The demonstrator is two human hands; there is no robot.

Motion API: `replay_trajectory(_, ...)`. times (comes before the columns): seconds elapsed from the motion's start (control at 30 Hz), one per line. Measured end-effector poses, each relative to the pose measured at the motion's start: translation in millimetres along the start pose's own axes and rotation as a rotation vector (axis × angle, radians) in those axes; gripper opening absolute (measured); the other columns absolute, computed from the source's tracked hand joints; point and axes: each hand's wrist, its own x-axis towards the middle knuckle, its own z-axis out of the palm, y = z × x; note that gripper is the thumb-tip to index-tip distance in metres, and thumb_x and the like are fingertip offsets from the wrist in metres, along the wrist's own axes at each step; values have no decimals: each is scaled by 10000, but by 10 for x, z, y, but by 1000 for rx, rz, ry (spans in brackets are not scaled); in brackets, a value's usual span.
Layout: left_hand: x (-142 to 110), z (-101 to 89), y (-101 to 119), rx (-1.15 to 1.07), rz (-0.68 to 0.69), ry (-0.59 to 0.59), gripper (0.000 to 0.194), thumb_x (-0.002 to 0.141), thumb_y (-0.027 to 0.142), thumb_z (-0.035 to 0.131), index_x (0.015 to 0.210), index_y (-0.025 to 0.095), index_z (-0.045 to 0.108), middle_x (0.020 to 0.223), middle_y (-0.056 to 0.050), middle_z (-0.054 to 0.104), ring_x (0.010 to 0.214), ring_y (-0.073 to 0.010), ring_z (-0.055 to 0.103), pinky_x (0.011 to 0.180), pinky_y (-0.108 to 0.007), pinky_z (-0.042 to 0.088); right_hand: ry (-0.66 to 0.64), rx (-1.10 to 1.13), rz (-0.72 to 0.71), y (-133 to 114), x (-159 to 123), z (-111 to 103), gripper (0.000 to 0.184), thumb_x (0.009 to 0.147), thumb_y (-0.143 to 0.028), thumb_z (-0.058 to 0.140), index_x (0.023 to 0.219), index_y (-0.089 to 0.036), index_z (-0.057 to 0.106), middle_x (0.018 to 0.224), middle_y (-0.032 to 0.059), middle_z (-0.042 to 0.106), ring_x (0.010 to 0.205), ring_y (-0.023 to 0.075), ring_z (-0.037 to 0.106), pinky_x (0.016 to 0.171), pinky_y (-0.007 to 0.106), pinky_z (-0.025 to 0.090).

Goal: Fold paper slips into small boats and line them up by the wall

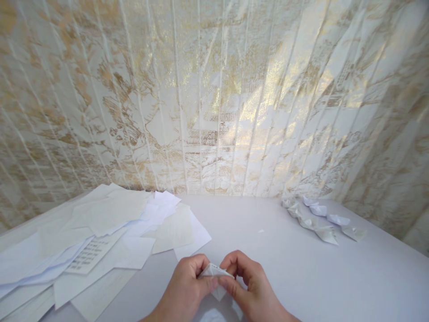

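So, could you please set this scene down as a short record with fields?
Left hand: pinching a folded paper
Right hand: pinching the same folded paper from the other side
Left side: overlapping paper sheets, one with dark print
Right side: small folded pieces in two rows
Surface: white table
Background: gold-patterned curtain

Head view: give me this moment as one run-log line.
left hand: pinching folded paper; right hand: pinching same paper; left side: loose sheets; right side: folded pieces, two rows
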Motion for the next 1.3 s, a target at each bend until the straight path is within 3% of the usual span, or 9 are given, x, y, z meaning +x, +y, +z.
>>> replay_trajectory(0.2,34,-38,-9,37,-10,-11,287,560,306,645,521,182,389,470,80,352,483,-84,298,447,-207,207,59,-57,61,-14,23,-15,269,725,-383,524,579,-173,441,536,-35,414,528,111,362,498,231,290)
replay_trajectory(0.37,35,-44,61,4,-23,14,339,551,393,663,495,178,406,449,76,367,469,-80,297,444,-208,196,68,146,119,16,31,-47,353,682,-479,575,571,-181,423,482,-64,377,479,87,317,455,213,239)
replay_trajectory(0.53,-15,-52,173,-101,-23,-61,219,606,303,615,512,153,486,474,28,501,500,-109,423,508,-220,296,81,353,194,35,44,-48,416,626,-526,643,568,-164,446,444,-69,404,445,70,330,448,201,218)
replay_trajectory(0.73,-10,-81,175,-140,6,-87,146,664,241,580,565,137,555,523,-7,597,544,-147,537,566,-246,386,123,396,196,17,59,-66,393,639,-502,657,603,-136,517,459,-56,435,457,74,367,468,199,250)
replay_trajectory(0.97,0,-24,81,-204,-35,-40,242,660,364,633,638,135,557,587,-10,602,600,-158,554,581,-251,403,26,476,146,10,22,-25,366,674,-488,638,707,-147,509,588,-25,481,548,100,417,526,216,316)
replay_trajectory(1.13,15,-25,-19,-176,72,-140,262,636,367,657,664,146,520,582,24,532,571,-118,465,542,-221,341,-6,196,169,-17,16,3,283,679,-371,632,602,-149,475,533,-59,383,511,80,335,475,193,279)
replay_trajectory(1.23,13,-73,35,-39,148,-75,198,636,312,644,634,146,537,545,46,464,546,-103,396,516,-214,289,-18,6,229,10,24,15,176,653,-249,616,578,-145,496,491,-74,356,476,69,300,434,185,233)
replay_trajectory(1.3,10,-97,85,14,126,-27,204,633,307,642,573,149,526,497,59,421,514,-96,365,500,-215,268,13,-21,224,47,32,33,151,636,-220,610,571,-150,493,484,-76,363,465,66,300,426,183,227)
